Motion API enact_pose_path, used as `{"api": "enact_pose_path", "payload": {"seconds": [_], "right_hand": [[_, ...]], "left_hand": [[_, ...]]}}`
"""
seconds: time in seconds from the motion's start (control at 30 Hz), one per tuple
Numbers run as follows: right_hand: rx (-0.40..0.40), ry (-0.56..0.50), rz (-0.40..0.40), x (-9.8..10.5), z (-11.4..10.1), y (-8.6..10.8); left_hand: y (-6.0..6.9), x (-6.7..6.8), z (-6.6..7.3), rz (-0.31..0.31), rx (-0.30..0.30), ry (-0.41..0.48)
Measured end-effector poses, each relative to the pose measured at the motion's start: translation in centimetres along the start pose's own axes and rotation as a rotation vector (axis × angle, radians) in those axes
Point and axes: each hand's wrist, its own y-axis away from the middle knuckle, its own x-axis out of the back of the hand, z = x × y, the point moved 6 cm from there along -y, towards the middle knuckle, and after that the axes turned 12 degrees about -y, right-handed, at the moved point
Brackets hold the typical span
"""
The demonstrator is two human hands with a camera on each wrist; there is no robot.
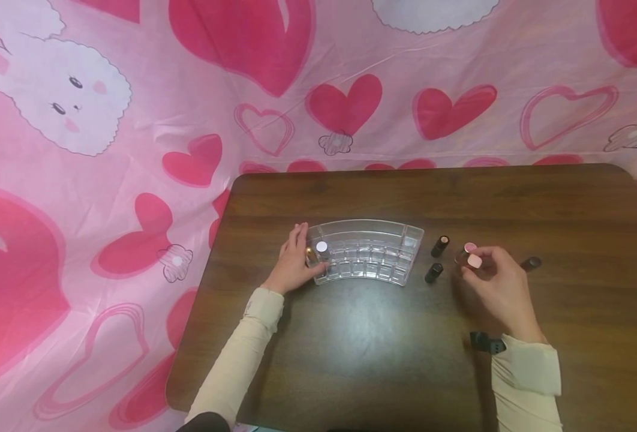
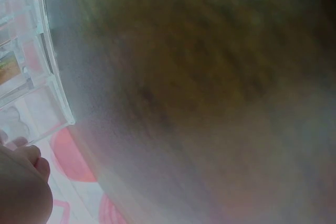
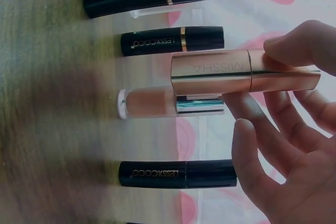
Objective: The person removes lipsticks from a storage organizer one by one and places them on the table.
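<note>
A clear curved cosmetics organizer (image 1: 385,227) with stepped compartments lies on the table. My left hand (image 1: 293,267) rests along its left end, fingers extended and thumb over the front corner. Close by the thumb, a tube with a pale top (image 1: 322,247) and a gold one (image 1: 310,253) stand in that end. My right hand (image 1: 504,291) pinches a shiny rose-gold lipstick (image 3: 210,72) marked MISSHA between thumb and fingers. Right behind it stands a lip gloss tube (image 3: 149,103) with a peach body. The left wrist view catches only part of the left hand (image 2: 26,184) beside the organizer.
Two black lipstick tubes (image 1: 439,246) (image 1: 434,273) stand between the organizer and my right hand. Another black tube (image 1: 532,263) is right of that hand. The brown wooden table (image 1: 372,366) meets a pink heart-patterned cloth (image 1: 394,66) behind and at the left.
</note>
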Motion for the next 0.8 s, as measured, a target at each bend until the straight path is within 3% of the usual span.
{"api": "enact_pose_path", "payload": {"seconds": [0.27,0.57,0.8], "right_hand": [[0.01,0.022,-0.002,-0.1,0.5,0.1],[-0.062,0.031,-0.076,-0.5,1.5,0.4],[-0.055,0.042,-0.066,-0.8,1.9,0.5]], "left_hand": [[0.0,-0.1,-0.1,0.001,0.004,0.004],[0.0,-0.2,-0.1,-0.006,0.016,0.008],[0.0,-0.2,-0.1,-0.003,0.002,0.009]]}}
